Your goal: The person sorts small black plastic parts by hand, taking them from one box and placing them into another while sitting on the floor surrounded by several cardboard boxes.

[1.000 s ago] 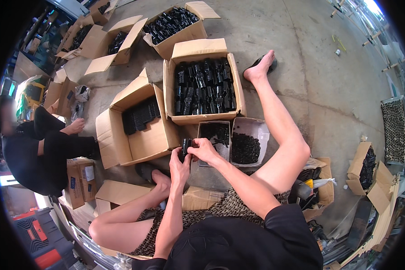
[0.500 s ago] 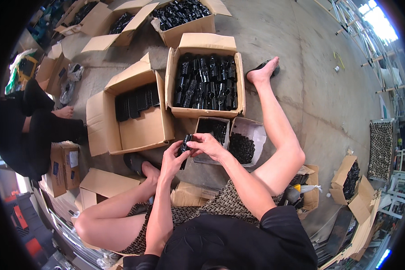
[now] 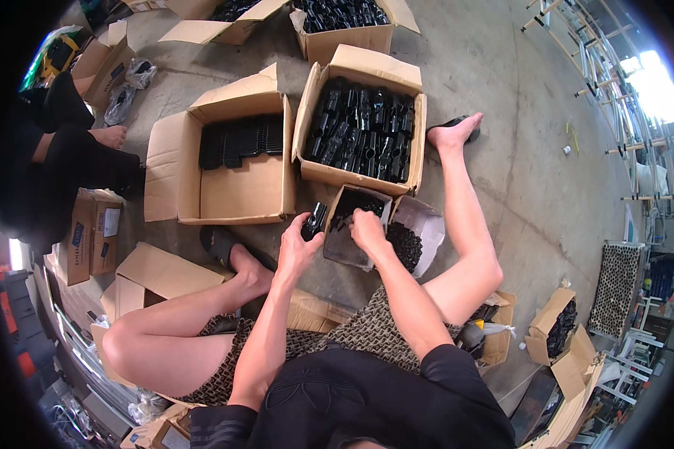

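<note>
Left hand [image 3: 298,251] grips black tube [image 3: 317,218]; right hand [image 3: 368,232] at small box [image 3: 343,250], cannot tell if pinching bits [image 3: 361,200]. Hold tube steady, pick singly.

Closed carton [image 3: 84,258] at left side of scene: blue printed patch [image 3: 78,233] on one face, dark lettering [image 3: 73,258] below it on same face. White label [image 3: 111,222] on its right-hand face, print too small to read. Open carton [image 3: 97,84], far left: small blue mark [image 3: 117,72], wording illegible. Black shirt [image 3: 397,396]: dark outline emblem [image 3: 314,385] on front.
</note>
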Available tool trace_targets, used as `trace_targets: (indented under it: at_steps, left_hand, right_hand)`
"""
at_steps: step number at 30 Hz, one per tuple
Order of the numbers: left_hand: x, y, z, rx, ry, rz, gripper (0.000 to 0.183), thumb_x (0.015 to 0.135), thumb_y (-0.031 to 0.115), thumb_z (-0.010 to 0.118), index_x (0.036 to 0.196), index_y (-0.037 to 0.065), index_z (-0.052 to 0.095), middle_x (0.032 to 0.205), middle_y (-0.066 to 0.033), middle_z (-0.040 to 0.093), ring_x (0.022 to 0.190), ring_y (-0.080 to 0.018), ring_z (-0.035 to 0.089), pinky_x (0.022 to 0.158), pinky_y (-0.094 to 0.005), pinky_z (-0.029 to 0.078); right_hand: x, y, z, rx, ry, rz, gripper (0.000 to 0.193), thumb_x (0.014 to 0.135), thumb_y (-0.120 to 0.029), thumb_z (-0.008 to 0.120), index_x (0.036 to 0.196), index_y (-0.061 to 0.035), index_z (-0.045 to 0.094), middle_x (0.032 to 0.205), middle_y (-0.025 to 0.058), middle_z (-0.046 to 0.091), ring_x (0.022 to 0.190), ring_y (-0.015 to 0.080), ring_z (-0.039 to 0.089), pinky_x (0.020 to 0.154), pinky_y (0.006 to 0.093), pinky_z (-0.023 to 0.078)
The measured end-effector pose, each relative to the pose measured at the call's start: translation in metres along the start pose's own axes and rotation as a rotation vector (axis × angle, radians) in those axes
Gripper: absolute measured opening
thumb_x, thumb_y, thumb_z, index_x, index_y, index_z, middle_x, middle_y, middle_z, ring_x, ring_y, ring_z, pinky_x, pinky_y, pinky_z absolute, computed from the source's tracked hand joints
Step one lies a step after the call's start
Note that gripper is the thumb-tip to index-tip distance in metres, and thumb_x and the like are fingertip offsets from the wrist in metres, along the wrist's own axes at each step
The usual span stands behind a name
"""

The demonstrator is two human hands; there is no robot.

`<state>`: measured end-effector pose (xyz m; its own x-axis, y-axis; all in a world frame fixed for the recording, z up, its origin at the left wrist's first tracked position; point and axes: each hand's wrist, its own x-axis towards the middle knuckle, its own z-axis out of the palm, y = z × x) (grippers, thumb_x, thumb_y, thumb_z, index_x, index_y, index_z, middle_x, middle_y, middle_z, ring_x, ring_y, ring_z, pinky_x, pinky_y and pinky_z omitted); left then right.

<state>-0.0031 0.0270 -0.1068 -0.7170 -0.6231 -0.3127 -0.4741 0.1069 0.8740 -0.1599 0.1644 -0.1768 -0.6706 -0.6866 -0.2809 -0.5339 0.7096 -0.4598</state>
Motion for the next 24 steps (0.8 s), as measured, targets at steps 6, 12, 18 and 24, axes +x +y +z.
trace_targets:
  at_steps: [6, 12, 18, 24]
  left_hand:
    - [-0.008, 0.025, -0.002, 0.061, 0.015, 0.042, 0.059, 0.082, 0.010, 0.075, 0.135, -0.002, 0.053, 0.121, -0.0251, 0.067, 0.116, -0.0379, 0.064, 0.099, -0.0410, 0.049]
    - [-0.009, 0.022, -0.009, 0.114, 0.021, 0.031, 0.063, 0.079, 0.004, 0.075, 0.136, 0.001, 0.047, 0.122, -0.0273, 0.066, 0.117, -0.0414, 0.063, 0.098, -0.0431, 0.050]
    - [-0.010, 0.027, -0.006, 0.081, 0.046, 0.098, 0.058, 0.078, 0.001, 0.070, 0.131, 0.003, 0.046, 0.102, -0.0297, 0.068, 0.100, -0.0452, 0.068, 0.083, -0.0475, 0.053]
    - [-0.011, 0.026, -0.012, 0.049, 0.050, 0.089, 0.058, 0.078, 0.002, 0.072, 0.130, 0.003, 0.047, 0.102, -0.0287, 0.069, 0.100, -0.0435, 0.069, 0.084, -0.0449, 0.053]
  right_hand:
    - [0.005, 0.016, 0.031, -0.123, 0.015, 0.015, 0.014, 0.085, -0.006, 0.060, 0.089, 0.0061, 0.068, 0.085, 0.0309, 0.069, 0.082, 0.0446, 0.071, 0.074, 0.0522, 0.058]
    - [-0.004, -0.024, -0.036, 0.755, 0.113, -0.012, 0.013, 0.084, -0.007, 0.074, 0.095, 0.0005, 0.072, 0.081, 0.0070, 0.073, 0.072, 0.0111, 0.068, 0.069, 0.0265, 0.054]
    - [-0.015, -0.075, -0.068, 0.669, 0.127, -0.387, 0.012, 0.084, -0.010, 0.075, 0.094, -0.0034, 0.074, 0.090, 0.0089, 0.071, 0.085, 0.0214, 0.066, 0.074, 0.0338, 0.052]
    - [-0.012, -0.071, -0.066, 0.457, 0.203, -0.612, 0.018, 0.081, -0.008, 0.076, 0.099, -0.0050, 0.074, 0.107, 0.0097, 0.071, 0.102, 0.0272, 0.063, 0.090, 0.0386, 0.050]
